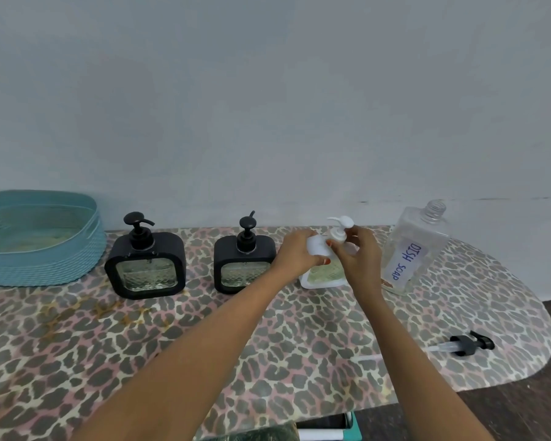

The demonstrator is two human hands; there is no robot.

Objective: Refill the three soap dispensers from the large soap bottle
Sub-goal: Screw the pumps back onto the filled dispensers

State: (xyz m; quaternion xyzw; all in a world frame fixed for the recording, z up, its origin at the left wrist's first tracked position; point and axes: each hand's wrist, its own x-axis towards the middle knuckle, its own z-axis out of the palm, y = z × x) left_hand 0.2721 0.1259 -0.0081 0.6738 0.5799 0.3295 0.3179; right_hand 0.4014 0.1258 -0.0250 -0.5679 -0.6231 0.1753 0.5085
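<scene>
The scene is viewed from one head-worn camera, aimed forward and down, close over the leopard-print table (172, 345) toward the wall (268, 90).

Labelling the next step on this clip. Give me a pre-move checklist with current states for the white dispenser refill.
1. White dispenser steadied: left hand grips its body. Ok.
2. Right hand on white pump: fingers pinch its collar. Ok.
3. White pump removed: it sits on the dispenser. Not ok.
4. Large soap bottle open: upright, neck uncapped. Ok.
5. Loose black pump out of the way: lies on the table, right of the hands. Ok.
6. Fill of left black dispenser and middle black dispenser: pumps on, level unclear. Cannot tell.
</scene>
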